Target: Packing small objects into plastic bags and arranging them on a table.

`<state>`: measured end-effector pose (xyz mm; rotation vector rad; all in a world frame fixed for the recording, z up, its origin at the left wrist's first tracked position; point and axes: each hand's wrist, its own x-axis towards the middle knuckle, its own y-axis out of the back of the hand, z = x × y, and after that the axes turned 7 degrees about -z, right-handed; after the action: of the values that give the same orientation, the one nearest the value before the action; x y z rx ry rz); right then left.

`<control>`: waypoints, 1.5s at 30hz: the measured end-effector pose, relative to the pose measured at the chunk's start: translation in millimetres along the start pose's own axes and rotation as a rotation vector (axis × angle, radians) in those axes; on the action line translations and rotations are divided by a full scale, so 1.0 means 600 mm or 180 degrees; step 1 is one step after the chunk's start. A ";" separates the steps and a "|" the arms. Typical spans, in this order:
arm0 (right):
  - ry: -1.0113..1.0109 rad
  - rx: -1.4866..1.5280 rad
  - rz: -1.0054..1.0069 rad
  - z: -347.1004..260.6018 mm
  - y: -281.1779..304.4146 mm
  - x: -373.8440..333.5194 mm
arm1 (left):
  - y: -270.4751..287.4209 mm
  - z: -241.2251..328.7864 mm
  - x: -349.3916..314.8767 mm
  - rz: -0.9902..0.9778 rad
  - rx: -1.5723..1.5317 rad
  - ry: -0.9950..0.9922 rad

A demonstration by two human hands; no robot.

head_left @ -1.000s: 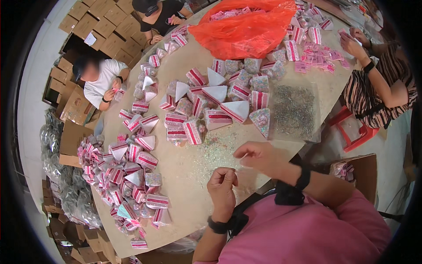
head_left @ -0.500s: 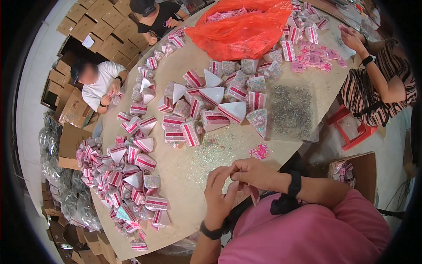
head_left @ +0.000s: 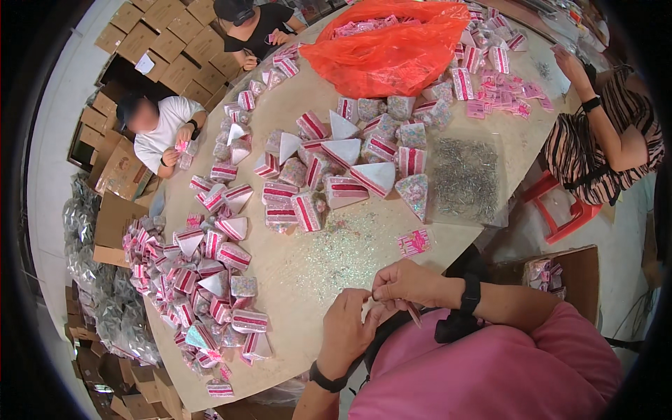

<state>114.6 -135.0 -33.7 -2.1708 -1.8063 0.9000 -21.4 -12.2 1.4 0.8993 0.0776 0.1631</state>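
Note:
Close in front of my body, over the near table edge, both hands work with fingertips together. My right hand (head_left: 413,285) is closed in a pinch, and a thin pinkish card (head_left: 415,315) seen nearly edge-on sticks out below its fingers. My left hand (head_left: 346,327) has thumb and forefinger drawn together against the right fingertips; whatever they pinch is too small to make out. Just beyond the hands lies a flat pink printed card (head_left: 414,242). Loose glitter (head_left: 339,241) is scattered on the table to its left.
Cake-slice-shaped glittery pieces (head_left: 346,189) cover mid-table, with a larger heap (head_left: 203,287) at left. A clear tray (head_left: 505,213) holds small metal pins. Farther off are a red plastic bag (head_left: 385,59) and pink cards (head_left: 500,94). Several co-workers sit around; a carton (head_left: 584,280) stands at right.
My hands have shifted slightly lower, and the left fingers have drawn in closer together. The pinkish card has tilted below the right hand. The right-hand co-worker's hands have risen.

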 end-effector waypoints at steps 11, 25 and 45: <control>0.1813 -0.3594 0.0489 0.010 -0.021 -0.014 | -0.025 -0.041 -0.002 -0.0264 -0.3428 0.1408; 0.2134 -0.4358 0.1124 0.019 0.037 -0.089 | -0.028 -0.006 0.187 0.0115 0.0041 -0.0902; 0.0951 -0.2199 0.1323 0.039 0.083 -0.120 | -0.029 -0.052 0.175 0.0263 0.0846 -0.0517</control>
<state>137.2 -220.4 -53.0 -2.9618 -1.7008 -0.0555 79.6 19.5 -31.3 1.1785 -0.0912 0.1582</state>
